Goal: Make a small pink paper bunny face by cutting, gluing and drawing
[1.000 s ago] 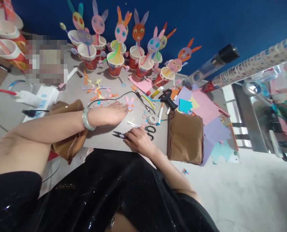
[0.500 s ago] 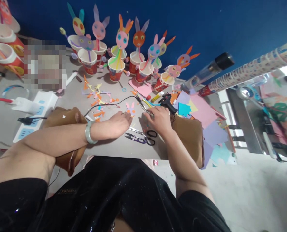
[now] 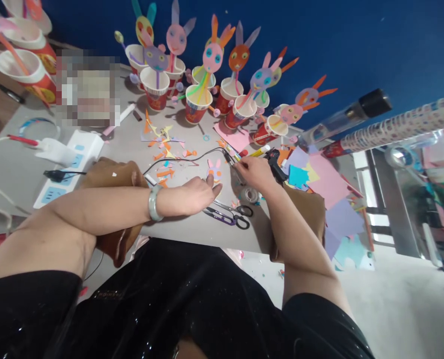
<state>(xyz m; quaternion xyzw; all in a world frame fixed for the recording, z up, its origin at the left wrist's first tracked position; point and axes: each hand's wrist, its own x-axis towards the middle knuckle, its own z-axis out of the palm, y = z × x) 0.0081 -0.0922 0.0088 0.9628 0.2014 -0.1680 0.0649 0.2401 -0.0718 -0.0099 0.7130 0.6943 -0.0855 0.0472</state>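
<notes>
My left hand (image 3: 197,195), a jade-coloured bangle on its wrist, rests at the lower edge of a small paper rabbit face (image 3: 215,171). Its thumb and forefinger are apart, with nothing clearly held. The rabbit face has pink ears and orange round cheeks and lies flat. My right hand (image 3: 258,173) reaches down to the pens (image 3: 232,154) right of the face. Its fingertips are pressed together there, and what they grip is hard to make out. Between the hands and the table edge lie black-handled scissors (image 3: 243,216) and purple thread snips (image 3: 219,216). A clear tape roll (image 3: 249,195) sits under my right wrist.
Several red paper cups (image 3: 195,110) with paper rabbits line the blue wall. Orange and yellow scraps (image 3: 165,149) lie at left, near a white power strip (image 3: 70,164). A black glue gun (image 3: 277,167) and coloured paper sheets (image 3: 328,182) are at right. A cable crosses the table.
My right hand has moved forward and left to the pens, its fingers drawing together and uncovering the tape roll. My left fingers have lifted apart slightly beside the rabbit face. The view has shifted.
</notes>
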